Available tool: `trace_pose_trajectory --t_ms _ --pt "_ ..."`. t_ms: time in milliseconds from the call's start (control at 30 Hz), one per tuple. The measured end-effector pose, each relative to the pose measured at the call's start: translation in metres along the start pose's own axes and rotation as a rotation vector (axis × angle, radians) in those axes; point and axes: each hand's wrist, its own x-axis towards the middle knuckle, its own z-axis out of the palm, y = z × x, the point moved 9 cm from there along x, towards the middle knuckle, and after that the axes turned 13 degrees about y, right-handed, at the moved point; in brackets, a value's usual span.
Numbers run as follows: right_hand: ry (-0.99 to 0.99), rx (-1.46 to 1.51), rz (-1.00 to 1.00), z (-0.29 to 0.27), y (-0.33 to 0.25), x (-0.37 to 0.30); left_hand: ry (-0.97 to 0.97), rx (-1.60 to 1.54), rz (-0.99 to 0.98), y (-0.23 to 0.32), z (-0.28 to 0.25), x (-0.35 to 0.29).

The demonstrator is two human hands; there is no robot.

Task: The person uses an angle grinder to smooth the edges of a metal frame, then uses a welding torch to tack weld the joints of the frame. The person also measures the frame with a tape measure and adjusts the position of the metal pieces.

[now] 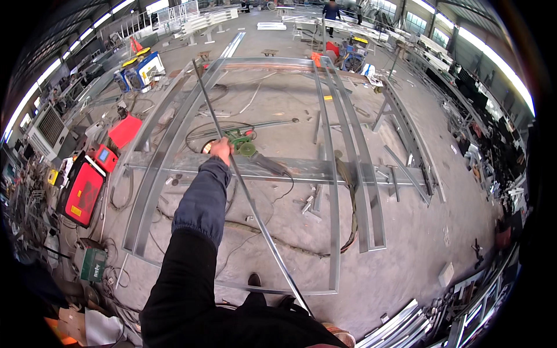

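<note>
My left hand (220,150), in a dark blue sleeve cover, is closed around a long thin metal bar (253,209). The bar slants from beyond the hand down to the right, and its near end passes close by my body. Just right of the hand, a green angle grinder (246,148) rests at a wide steel crossbeam (307,169). Long galvanized steel channels forming a frame (335,243) lie across this beam, under the bar. My right hand is out of the picture.
Red machines (84,194) and a green box-shaped machine (90,261) stand at the left among cables. A thick hose (290,248) winds over the floor under the frame. Metal profiles (394,325) are piled at the lower right. A person (331,10) stands far back.
</note>
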Motion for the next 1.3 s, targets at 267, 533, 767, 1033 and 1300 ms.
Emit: trace_pose_trajectory --t_ms 267,533,767,1033,1300 --pt "-0.083 -0.213 -0.858 0.119 -0.188 0.129 -0.433 0.117 -0.128 0.034 0.009 -0.111" --pt "0.084 -0.280 -1.174 0.309 -0.518 0.316 -0.721 0.894 0.251 -0.157 -0.262 -0.282" --pt "0.050 -0.600 -1.260 0.426 -0.686 0.399 -0.927 1.577 0.416 -0.190 -0.367 -0.369" --pt "0.005 -0.779 -1.252 0.485 -0.737 0.422 -0.885 1.506 0.337 -0.197 -0.373 -0.362" --pt "-0.286 -0.395 -0.816 0.494 -0.669 0.556 -0.811 1.422 0.360 -0.234 -0.363 -0.359"
